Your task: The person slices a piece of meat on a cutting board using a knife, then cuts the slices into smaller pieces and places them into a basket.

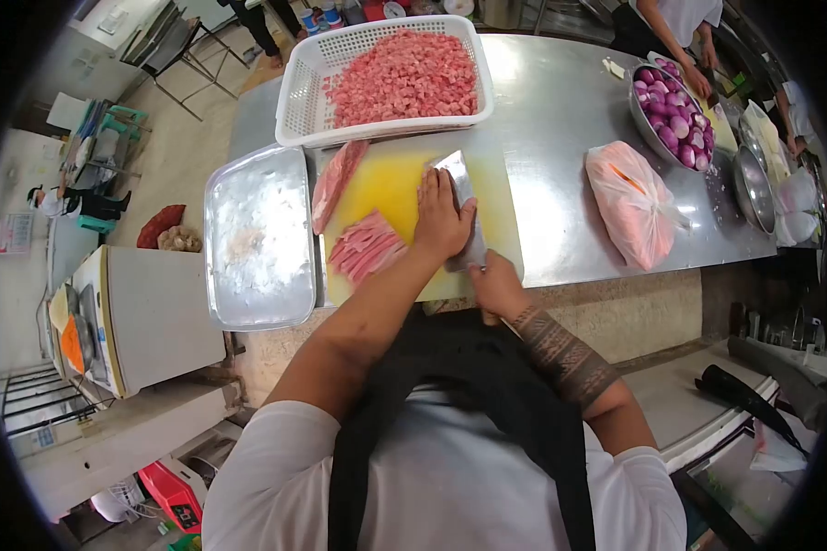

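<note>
On the steel table [551,119], a yellow cutting board [390,174] is set in front of the person, and a broad cleaver [475,243] is held over its right half by 2 hands. The handle is gripped by the right hand [500,286], its fingers curled closed at the near end, with a bit of the handle seen below the fist. The left hand [445,219] is laid along the blade, its fingers stretched out, held close together and pointed away from the body. Whether anything is covered by the blade cannot be told.

To the left of the cleaver, apart from it, a bunch of pink meat strips [366,246] is laid side by side on the board, partly overlapped in view by the left forearm. Beyond the strips, a long piece of meat [337,188] is placed at the board's left edge, near a shallow metal tray [257,289] marked with pale residue. Behind the board, a white perforated basket [291,103] is filled with diced meat [404,81].

Farther right, a tied plastic bag [627,207] with pinkish contents is seen, and red onions [678,119] are heaped in a metal bowl [644,127], near a co-worker's hand [697,81].
</note>
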The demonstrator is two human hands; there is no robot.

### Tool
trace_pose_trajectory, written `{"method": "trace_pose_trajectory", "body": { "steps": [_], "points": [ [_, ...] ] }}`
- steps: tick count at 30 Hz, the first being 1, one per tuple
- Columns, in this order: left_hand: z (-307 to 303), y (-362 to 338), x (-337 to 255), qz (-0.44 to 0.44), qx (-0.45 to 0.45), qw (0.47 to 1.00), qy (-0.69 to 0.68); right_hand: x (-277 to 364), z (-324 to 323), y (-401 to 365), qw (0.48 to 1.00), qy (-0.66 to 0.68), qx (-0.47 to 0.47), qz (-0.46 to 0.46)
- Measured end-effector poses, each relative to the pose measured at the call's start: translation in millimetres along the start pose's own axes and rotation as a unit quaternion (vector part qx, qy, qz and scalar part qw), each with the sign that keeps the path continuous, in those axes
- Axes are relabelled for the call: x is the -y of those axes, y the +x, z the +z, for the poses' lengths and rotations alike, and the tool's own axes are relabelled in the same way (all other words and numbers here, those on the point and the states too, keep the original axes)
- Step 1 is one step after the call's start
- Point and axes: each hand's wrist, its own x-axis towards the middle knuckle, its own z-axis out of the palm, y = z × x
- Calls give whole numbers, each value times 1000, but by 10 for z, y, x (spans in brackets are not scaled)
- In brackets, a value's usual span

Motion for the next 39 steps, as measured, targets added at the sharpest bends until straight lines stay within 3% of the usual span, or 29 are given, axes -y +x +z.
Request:
{"method": "trace_pose_trajectory", "body": {
  "steps": [2, 4, 7, 9, 11, 13, 17, 22, 25, 27, 30, 33, 36, 39],
  "points": [
    [3, -1, 76, 8, -22, 1000, -19, 252, 27, -18, 1000, -3, 5, -9],
    [-88, 9, 89, 16, -38, 999, -35, 216, 109, 4, 996, 79, 34, 25],
    [-529, 347, -170, 116, -134, 983, -46, 401, -183, -100, 997, 70, 21, -37],
    [-903, 840, -349, 184, -200, 962, 12, 680, -610, -242, 998, 30, 23, -51],
    [-1219, 1435, -356, 260, -245, 933, 38, 476, -835, -315, 997, 42, 17, -68],
    [-1289, 1923, -134, 241, -249, 935, 68, 392, -1045, -502, 1000, 13, 5, -25],
    [-1142, 2028, 466, 147, -196, 950, 192, 346, -1107, -886, 986, 83, 5, 145],
    [-1046, 1561, 642, 158, -184, 935, 261, 70, -813, -1119, 993, 41, -55, 98],
    [-969, 1147, 595, 203, -90, 948, 226, 35, -589, -1146, 989, -101, -81, 76],
    [-896, 889, 516, 311, -33, 941, 129, 114, -490, -1126, 978, -172, -95, 73],
    [-755, 764, 433, 309, 157, 926, 152, 259, -389, -1096, 968, -211, -105, 80],
    [-597, 930, 501, 256, 119, 947, 152, 440, -305, -1051, 958, -240, -111, 108],
    [-541, 1073, 620, 289, 157, 937, 118, 589, -303, -944, 951, -251, -111, 141],
    [-693, 1102, 500, 261, 241, 915, 191, 577, -267, -887, 946, -260, -127, 145]
  ]
}}
